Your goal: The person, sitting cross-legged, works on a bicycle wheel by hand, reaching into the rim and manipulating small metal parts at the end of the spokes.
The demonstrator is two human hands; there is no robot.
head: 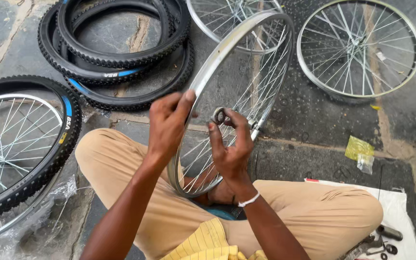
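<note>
Bare silver spoked bicycle wheel rim (pixel 232 53) stands tilted on edge between the seated person's folded legs, over the stone floor (pixel 314 120). Right hand (pixel 232 144): fingers curled, pinching the small metal hub fitting (pixel 219 115) at wheel centre. Left hand (pixel 167 123): fingers closed on the rim's near edge. Black knobby tyres (pixel 116 53) lie stacked beyond; second bare silver wheel (pixel 359 48) flat at right.

Soft even daylight, faint shadows, mild glare on metal rims, slight blur on moving fingers
</note>
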